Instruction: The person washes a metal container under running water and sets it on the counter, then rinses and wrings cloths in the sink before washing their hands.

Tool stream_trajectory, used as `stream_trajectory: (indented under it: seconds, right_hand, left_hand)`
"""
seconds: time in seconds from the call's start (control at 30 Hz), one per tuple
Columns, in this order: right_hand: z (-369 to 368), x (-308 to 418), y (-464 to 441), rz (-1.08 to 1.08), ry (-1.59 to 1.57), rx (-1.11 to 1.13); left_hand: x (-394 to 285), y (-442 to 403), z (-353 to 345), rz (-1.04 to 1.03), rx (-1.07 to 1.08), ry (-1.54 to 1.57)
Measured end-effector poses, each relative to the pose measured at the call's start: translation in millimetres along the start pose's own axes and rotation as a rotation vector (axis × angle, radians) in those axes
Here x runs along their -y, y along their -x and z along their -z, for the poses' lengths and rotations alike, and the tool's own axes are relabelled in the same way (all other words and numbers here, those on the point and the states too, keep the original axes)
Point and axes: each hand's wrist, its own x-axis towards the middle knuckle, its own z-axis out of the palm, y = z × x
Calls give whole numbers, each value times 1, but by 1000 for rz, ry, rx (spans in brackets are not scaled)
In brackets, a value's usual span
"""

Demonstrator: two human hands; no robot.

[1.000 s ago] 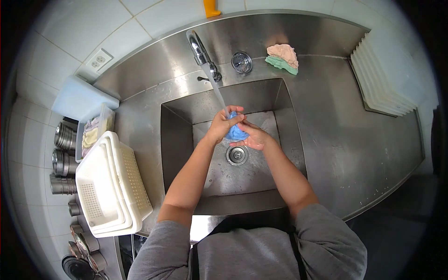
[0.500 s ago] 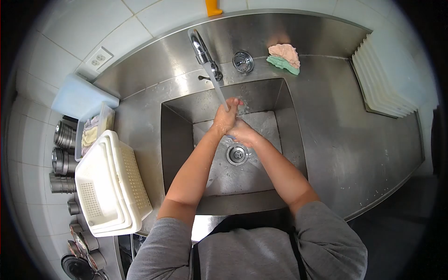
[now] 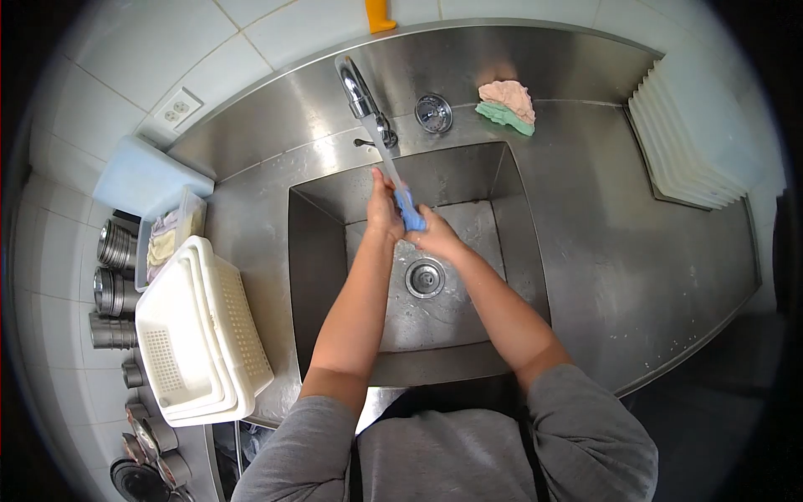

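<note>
Water from the faucet [image 3: 358, 90] runs down onto a small blue, elongated thing [image 3: 409, 211] between my hands, over the sink [image 3: 318, 251]. Its kind I cannot make out; the water and fingers blur its outline. My right hand [image 3: 435, 234] is closed around its lower right side. On the other side, my left hand [image 3: 384, 211] stands with fingers stretched up beside the stream, its palm facing the blue thing; whether it touches it is hard to tell. Below both hands is the round drain [image 3: 425, 278].
White perforated baskets [image 3: 238, 322] are stacked on the left counter beside a clear tub of cloths [image 3: 196, 219]. Behind the sink lie a metal strainer [image 3: 434, 113] and pink and green cloths [image 3: 507, 105]. White trays [image 3: 682, 138] stand in a row at the right.
My hands were clasped together with almost no blue showing. They have parted slightly, my left moving left, and the blue thing now shows under the stream.
</note>
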Motion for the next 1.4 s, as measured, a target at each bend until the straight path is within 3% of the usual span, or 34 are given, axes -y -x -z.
stream_trajectory:
  seconds: [0.07, 0.1, 0.2, 0.3, 0.53, 0.6, 0.73, 0.87, 1.07, 1.13, 1.17, 1.23, 1.27, 1.33, 1.4]
  right_hand:
    - [9, 9, 8, -24, -251, 83]
    - [9, 11, 12, -42, -419, 76]
    - [13, 8, 11, -74, -411, 169]
    - [11, 10, 13, -84, -480, 187]
    - [20, 21, 26, -119, -715, 339]
    - [21, 24, 32, -146, -760, 434]
    - [4, 33, 54, -215, -620, 449]
    - [-18, 27, 65, -233, -683, 487]
    - [-56, 14, 67, -319, -377, 379]
    - [-72, 7, 68, 34, -105, 122]
    - [-73, 10, 68, 36, -95, 123]
    - [-70, 36, 76, -138, 359, 208]
    - [-74, 38, 77, -134, 365, 210]
    - [-83, 33, 84, -134, 319, 146]
    - [-85, 33, 88, -166, 355, 161]
  left_hand:
    - [-12, -17, 5, -376, -208, -82]
    - [-25, -22, 9, -420, -183, -66]
    - [-50, -17, -4, -540, -190, -78]
    - [-50, -16, -20, -701, -28, -407]
    - [-36, 39, -13, -614, 111, -562]
    - [-19, 53, -1, -392, 478, -857]
    - [6, 61, -1, -334, 515, -754]
    - [11, 69, 12, -238, 472, -499]
    - [22, 74, 31, -313, 189, -585]
    - [27, 71, 39, -342, 16, -591]
    - [32, 64, 46, -346, 16, -581]
    - [48, 47, 64, -575, -186, -765]
    - [54, 42, 70, -579, -190, -760]
    - [60, 46, 77, -782, -411, -1042]
    - [62, 50, 83, -715, -471, -1118]
